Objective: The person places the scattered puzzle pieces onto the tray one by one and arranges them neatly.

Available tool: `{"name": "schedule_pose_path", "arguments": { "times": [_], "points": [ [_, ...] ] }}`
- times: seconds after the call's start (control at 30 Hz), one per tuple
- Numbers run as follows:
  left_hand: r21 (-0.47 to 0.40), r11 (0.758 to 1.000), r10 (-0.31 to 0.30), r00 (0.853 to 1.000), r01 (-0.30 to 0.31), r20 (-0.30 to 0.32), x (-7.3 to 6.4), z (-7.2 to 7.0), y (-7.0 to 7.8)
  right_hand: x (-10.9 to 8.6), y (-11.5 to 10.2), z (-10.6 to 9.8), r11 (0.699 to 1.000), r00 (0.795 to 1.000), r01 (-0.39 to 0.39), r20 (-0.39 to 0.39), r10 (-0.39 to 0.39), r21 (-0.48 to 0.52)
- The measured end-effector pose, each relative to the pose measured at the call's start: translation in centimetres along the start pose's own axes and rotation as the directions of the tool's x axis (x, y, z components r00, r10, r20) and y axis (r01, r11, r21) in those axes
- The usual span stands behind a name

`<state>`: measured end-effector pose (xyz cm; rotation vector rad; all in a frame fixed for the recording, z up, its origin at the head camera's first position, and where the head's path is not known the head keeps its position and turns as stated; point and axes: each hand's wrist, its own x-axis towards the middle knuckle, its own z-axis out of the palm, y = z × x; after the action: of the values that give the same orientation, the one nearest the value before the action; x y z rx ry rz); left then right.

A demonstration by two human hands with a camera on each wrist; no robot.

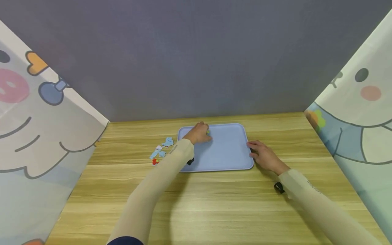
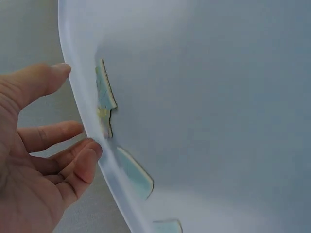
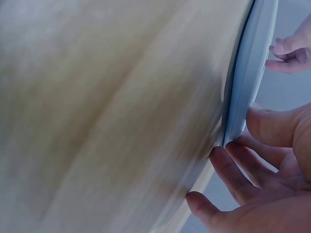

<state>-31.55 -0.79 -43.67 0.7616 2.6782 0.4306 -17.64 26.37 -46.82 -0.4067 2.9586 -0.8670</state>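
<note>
Grey panel (image 1: 196,61) across the back. Wooden table (image 1: 211,207) below it. From my end, the left sleeve (image 1: 156,185) crosses just beside some loose cut-outs; if it dips or swings, I'd expect it to drag them.

Pale blue tray (image 1: 228,149) lies flat on the table. My worry: it has little to hold it, so a sideways push from either hand could slide or twist it.

Right hand (image 1: 265,157) at the tray's right rim, fingers spread, thumb and nearest finger against the edge. How hard they press, I can't tell; too much would likely tip that side.

Left hand (image 1: 199,133) above the tray's far left part, thumb held away from the bent fingers, nothing pinched that I can make out. The fingertips are close to the rim; a clumsy close could nudge it.

Loose cut-outs, left of the tray on the table: a blue piece (image 1: 167,142), a long piece (image 1: 156,152), a red piece (image 1: 155,162).

Inside the tray, by the rim: a green-yellow piece (image 2: 105,97) and a plain blue piece (image 2: 136,174). Both look thin; fingertips may skid off or shove them out of line.
</note>
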Motion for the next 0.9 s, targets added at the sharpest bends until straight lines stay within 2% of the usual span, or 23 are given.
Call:
{"name": "schedule_pose_path", "arguments": {
  "times": [0.1,0.33,0.57,0.9],
  "points": [
    [-0.008,1.0,0.002,1.0,-0.002,-0.01,-0.5,-0.6,-0.4,0.1,-0.2,0.0,1.0,1.0,0.008,-0.001,-0.008,-0.002],
    [-0.023,0.999,0.043,0.996,-0.045,-0.083,-1.6,-2.1,-2.2,0.1,-0.6,-0.2,1.0,1.0,0.017,-0.003,-0.016,0.008],
    [-0.024,0.999,0.035,0.991,-0.039,-0.132,-3.7,-3.6,-4.1,0.0,-0.6,-0.4,1.0,1.0,0.007,0.004,-0.007,0.016],
    [-0.017,1.0,0.015,0.991,-0.017,-0.131,-7.1,-4.0,-6.8,-0.2,-0.5,0.0,1.0,1.0,0.006,0.007,-0.007,0.03]
  ]
}}
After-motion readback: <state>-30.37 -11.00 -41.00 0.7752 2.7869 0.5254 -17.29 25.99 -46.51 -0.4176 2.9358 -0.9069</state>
